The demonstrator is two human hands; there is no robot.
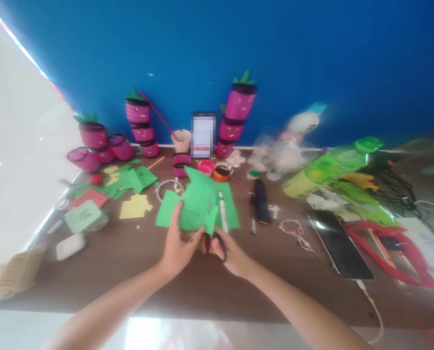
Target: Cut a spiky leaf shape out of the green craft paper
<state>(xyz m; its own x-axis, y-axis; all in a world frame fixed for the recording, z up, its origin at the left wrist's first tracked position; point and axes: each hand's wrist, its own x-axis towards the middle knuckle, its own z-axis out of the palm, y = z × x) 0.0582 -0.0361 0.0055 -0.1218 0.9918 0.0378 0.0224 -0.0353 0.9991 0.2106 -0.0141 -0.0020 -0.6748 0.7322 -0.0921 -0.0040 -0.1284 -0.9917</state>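
A green paper sheet (197, 201) with drawn pencil lines is held up over the middle of the table, its lower right part partly cut. My left hand (180, 240) pinches its lower left edge between thumb and fingers. Black-handled scissors (220, 247) are in my right hand (229, 253), fingers in the loops, at the paper's lower edge; the paper hides the blades. Behind the held sheet lies more green paper (231, 206) with a white pen (223, 211) on it.
Purple stacked cups with green leaf tops (238, 104) stand along the blue wall. Green and yellow scraps (135, 206) lie left. A black cutter (262, 201), a bracelet (293, 228), a phone (341, 245) and a green bottle (326, 170) are on the right.
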